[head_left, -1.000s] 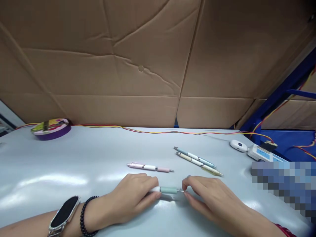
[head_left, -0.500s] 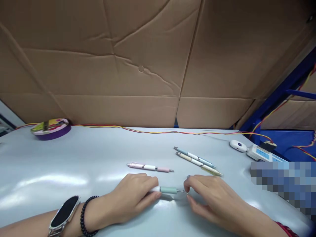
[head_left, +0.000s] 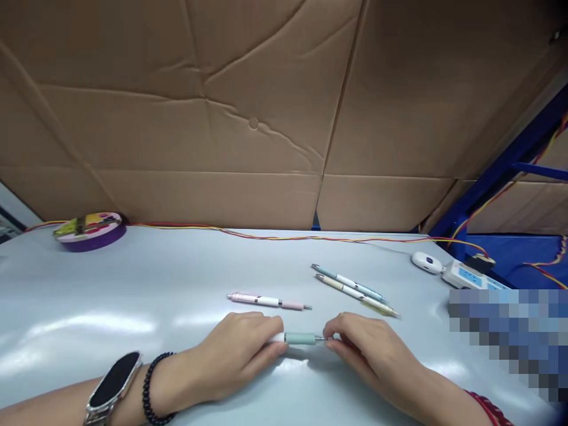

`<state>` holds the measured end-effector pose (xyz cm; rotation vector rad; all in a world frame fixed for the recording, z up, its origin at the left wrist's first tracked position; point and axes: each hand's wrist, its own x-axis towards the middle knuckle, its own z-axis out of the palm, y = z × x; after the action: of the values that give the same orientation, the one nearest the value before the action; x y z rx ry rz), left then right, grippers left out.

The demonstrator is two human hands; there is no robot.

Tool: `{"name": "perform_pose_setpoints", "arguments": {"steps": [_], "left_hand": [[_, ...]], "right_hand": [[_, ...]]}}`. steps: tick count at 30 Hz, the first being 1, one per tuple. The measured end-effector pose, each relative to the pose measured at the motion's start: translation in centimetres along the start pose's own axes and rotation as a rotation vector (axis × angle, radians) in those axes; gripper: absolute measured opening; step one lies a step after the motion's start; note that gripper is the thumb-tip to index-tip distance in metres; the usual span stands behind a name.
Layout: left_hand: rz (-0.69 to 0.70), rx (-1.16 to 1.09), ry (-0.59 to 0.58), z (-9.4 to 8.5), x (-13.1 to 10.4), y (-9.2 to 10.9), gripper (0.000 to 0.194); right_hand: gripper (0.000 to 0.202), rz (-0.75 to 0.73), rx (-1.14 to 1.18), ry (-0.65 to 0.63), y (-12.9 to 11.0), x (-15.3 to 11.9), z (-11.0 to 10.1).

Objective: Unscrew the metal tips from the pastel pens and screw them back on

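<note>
In the head view, the right hand (head_left: 377, 355) has shifted slightly left since half a second ago, bringing its fingertips from just off the point of the green-and-white pen (head_left: 300, 338) right up to it; the left hand (head_left: 239, 355) has stayed practically in place. The pen lies crosswise at the near middle of the bench (head_left: 177, 269), its green grip showing between the hands and its point to the right. The left hand is closed around the white barrel, fingers curled over it. The right hand's thumb and forefinger are nearly together, pinching a small metal tip (head_left: 329, 338) at the pen's point, partly hidden by the fingers. Just beyond the left hand lies a pink-and-white pen (head_left: 268, 301); farther right, a blue-and-white pen (head_left: 350, 283) and a yellow-and-white pen (head_left: 355, 293) lie side by side. A power strip (head_left: 470, 275) sits far right.
</note>
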<state>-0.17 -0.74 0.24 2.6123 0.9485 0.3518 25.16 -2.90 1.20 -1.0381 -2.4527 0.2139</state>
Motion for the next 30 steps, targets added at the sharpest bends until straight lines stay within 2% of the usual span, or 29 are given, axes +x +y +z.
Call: {"name": "perform_pose_setpoints", "arguments": {"steps": [6, 11, 15, 17, 19, 22, 24, 28, 30], "left_hand": [[0.03, -0.013, -0.022, -0.1, 0.1, -0.1, 0.025], [0.044, -0.074, -0.024, -0.3, 0.0, 0.0, 0.013], [0.019, -0.121, 0.046, -0.2, 0.0, -0.1, 0.009], [-0.001, -0.111, 0.093, -0.1, 0.1, -0.2, 0.01], [-0.007, -0.069, 0.117, 0.0, 0.2, -0.2, 0.012], [-0.005, 0.015, 0.136, 0.1, 0.4, -0.3, 0.016], [-0.01, 0.066, 0.155, 0.2, 0.5, -0.5, 0.018], [-0.027, 0.111, 0.175, 0.6, 0.5, -0.8, 0.028], [-0.029, 0.119, 0.183, 0.7, 0.5, -0.9, 0.038]], "right_hand": [[0.033, -0.082, 0.037, 0.112, -0.3, 0.1, 0.6], [0.038, -0.013, 0.071, 0.082, -0.3, 0.1, 0.8], [0.041, 0.001, 0.006, 0.061, -0.2, 0.1, 0.3], [0.031, 0.061, -0.024, 0.099, 0.0, 0.2, -0.3], [0.022, 0.203, -0.068, 0.125, 0.4, 0.2, -1.2], [0.015, 0.429, -0.128, 0.08, 1.0, 0.5, -2.6], [0.014, 0.507, -0.123, 0.032, 1.4, 0.6, -3.1], [0.006, 0.474, -0.066, -0.029, 2.0, 0.7, -2.8], [0.011, 0.429, -0.073, -0.073, 2.1, 0.7, -2.5]]}}
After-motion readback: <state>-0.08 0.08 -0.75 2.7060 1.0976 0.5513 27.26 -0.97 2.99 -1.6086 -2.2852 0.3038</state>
